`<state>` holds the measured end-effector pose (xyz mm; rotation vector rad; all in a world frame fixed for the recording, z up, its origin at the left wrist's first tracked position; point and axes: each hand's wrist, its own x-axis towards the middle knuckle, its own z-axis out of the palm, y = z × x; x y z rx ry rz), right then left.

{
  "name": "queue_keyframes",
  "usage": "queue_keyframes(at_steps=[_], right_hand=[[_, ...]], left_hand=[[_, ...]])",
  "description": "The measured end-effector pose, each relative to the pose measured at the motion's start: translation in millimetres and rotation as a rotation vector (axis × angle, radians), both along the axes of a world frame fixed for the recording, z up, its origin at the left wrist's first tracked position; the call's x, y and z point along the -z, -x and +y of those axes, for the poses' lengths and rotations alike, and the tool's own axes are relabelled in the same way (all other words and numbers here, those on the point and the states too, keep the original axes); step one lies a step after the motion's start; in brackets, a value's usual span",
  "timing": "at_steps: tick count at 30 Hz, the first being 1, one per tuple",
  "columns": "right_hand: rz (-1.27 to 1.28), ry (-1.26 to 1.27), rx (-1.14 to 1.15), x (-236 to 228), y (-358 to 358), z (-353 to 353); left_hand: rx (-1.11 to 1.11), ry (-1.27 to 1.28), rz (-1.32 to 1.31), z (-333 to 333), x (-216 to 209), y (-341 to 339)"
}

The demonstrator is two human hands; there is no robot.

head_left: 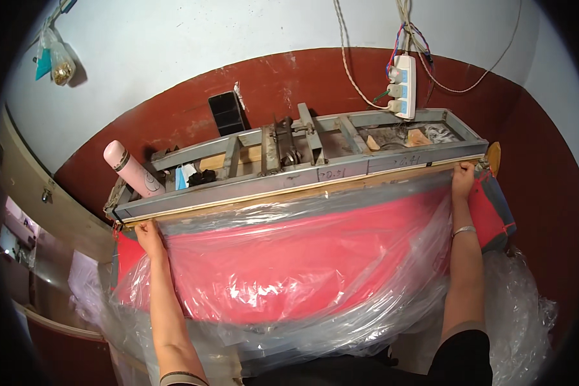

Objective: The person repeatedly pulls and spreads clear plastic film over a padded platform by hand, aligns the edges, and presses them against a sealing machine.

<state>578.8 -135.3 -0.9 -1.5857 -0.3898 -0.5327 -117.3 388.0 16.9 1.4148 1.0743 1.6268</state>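
dark clothing (347,370) sits nearest the camera along the lower edge, with a black sleeve (462,357) on the right arm. both bare forearms reach up and away from it, well apart, and a pale bracelet (464,230) circles the right wrist.

between the arms spreads a clear plastic sheet (360,331), wrinkled and shiny, lying over red cloth (283,264) that has a grey band along its far side. the left hand (149,238) is at the far left of the sheet, fingers curled in and clamped on its edge. the right hand (462,181) is closed the same way at the far right, near the end of a wooden strip (315,191). more loose clear plastic bunches beyond the right forearm.

just past the strip runs a grey metal frame (238,188), its front beam bearing dark handwritten marks. a pink bottle (132,168) stands tilted at its left end, with a blue-and-white packet (184,176) and a crumpled black thing (202,178) beside it. farther back, a black rectangular object (226,113) leans against the red-brown lower wall (289,77), and a white power strip (402,83) with cables plugged in hangs above the frame's right part.
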Motion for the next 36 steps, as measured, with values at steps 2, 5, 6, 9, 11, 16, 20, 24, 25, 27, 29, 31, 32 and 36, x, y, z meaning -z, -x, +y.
queue_keyframes(at_steps=[2,5,6,9,11,16,20,24,25,27,29,31,32,36], right_hand=[[-0.025,0.031,0.043,-10.0,6.9,-4.4],[0.106,-0.026,-0.053,-28.6,21.8,-5.8],[0.176,-0.057,-0.050,-34.4,27.5,-2.9],[0.217,-0.011,0.119,-52.8,51.0,13.7],[-0.066,0.131,0.255,-72.5,72.6,21.4],[-0.575,0.377,-0.289,-137.7,233.9,109.3],[-0.905,0.568,-0.509,-144.2,343.6,160.4],[0.044,0.604,-1.270,-111.7,342.7,150.1],[0.158,0.583,-1.247,-106.7,328.8,141.3],[0.112,0.668,-0.901,-105.1,280.3,114.0],[-0.168,0.584,-0.591,-81.8,206.1,58.8],[-0.137,0.577,-0.332,-68.1,150.1,-9.0],[-0.107,0.560,-0.255,-55.6,115.3,-47.7],[-0.092,0.701,-0.087,-21.5,55.1,-145.1]], left_hand=[[0.024,0.068,-0.081,-5.3,-7.0,-1.1],[0.046,0.133,-0.178,-12.0,-17.4,-7.2],[0.052,0.116,-0.193,-13.6,-18.8,-7.1],[0.104,0.116,0.105,-15.6,-18.4,9.0],[0.214,0.047,0.227,-39.6,-41.2,2.1],[0.194,-0.234,0.219,-122.8,-98.0,20.0],[-0.175,-0.388,0.230,-154.1,-99.4,58.2],[-0.295,-0.649,0.669,-190.9,-81.0,69.5],[-0.074,-0.541,0.732,-197.3,-71.3,76.6],[0.051,-0.435,1.047,-202.8,-59.7,92.4],[0.032,-0.344,1.050,-203.2,-35.2,104.4],[0.031,-0.278,1.153,-220.6,-36.7,103.4],[0.064,-0.178,1.195,-231.1,-37.7,100.6],[0.181,-0.256,1.281,-274.0,-49.2,92.4]])
